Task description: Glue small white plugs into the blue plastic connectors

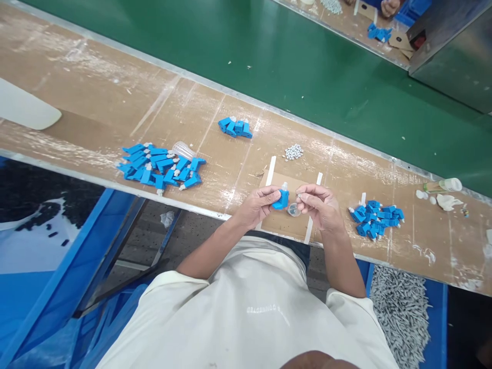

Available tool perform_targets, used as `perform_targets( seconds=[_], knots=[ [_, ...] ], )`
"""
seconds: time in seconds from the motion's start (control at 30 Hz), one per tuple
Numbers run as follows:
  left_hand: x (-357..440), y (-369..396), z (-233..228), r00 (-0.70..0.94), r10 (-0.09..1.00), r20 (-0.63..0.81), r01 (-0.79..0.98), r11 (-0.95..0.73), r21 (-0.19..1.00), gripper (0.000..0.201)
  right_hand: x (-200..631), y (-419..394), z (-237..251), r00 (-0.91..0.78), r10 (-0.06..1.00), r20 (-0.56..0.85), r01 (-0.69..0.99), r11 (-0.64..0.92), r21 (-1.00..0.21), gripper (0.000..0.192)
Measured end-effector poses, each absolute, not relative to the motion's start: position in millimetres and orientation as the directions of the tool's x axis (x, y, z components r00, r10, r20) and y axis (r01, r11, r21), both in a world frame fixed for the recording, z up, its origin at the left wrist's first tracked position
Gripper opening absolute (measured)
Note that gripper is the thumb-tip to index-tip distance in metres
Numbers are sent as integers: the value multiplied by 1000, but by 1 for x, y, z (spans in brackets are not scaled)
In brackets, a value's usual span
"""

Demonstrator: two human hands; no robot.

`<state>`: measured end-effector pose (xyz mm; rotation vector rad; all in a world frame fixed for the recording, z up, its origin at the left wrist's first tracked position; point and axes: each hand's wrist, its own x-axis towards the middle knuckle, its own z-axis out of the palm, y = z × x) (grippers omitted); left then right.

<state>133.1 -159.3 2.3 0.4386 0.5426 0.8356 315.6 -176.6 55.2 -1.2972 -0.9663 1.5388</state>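
My left hand [260,206] pinches a small blue plastic part [282,199] with a whitish tip pointing up and away from me. Just to its right, my right hand [318,205] has thumb and forefinger pressed together on something too small to name. Between and below the hands sits a small round clear dish [294,209] on a cardboard sheet [284,223] taped to the table with white strips. Beyond the hands lies a little heap of small grey-white pieces [293,152].
Blue parts with whitish ends lie in a large pile [159,166] at left, a small group [235,127] farther back and another pile [376,219] at right. A clear jar [442,185] stands far right. A green belt [246,56] runs behind. Across it, a person's hand [390,7] shows.
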Motion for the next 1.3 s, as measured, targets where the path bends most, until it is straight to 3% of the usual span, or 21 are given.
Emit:
perform_targets(
  seconds=[0.27, 0.4, 0.6, 0.73, 1.07, 1.2, 1.3],
  knots=[
    [129, -157, -1, 576, 771, -271, -595, 623, 508, 35, 303, -189, 54, 93, 995, 38, -20, 40, -999, 40],
    [127, -159, 3, 599, 751, -278, -592, 649, 477, 31, 301, -190, 56, 98, 992, 74, 75, 67, -995, 41],
    [125, -164, 11, 692, 693, -203, -542, 684, 488, 44, 302, -189, 52, 81, 994, 79, 123, 68, -990, 38],
    [124, -165, 12, 689, 698, -197, -536, 673, 510, 42, 307, -190, 53, 19, 998, 67, 116, 65, -991, 36],
    [124, -170, 22, 752, 644, -142, -484, 684, 546, 45, 307, -199, 60, -140, 969, 201, 171, 224, -960, 25],
    [121, -169, 17, 760, 629, -163, -465, 702, 538, 45, 310, -198, 71, -256, 903, 346, 338, 419, -843, 11],
    [120, -169, 13, 767, 619, -168, -452, 708, 542, 46, 313, -197, 81, -353, 841, 410, 396, 532, -749, 12]
  ],
)
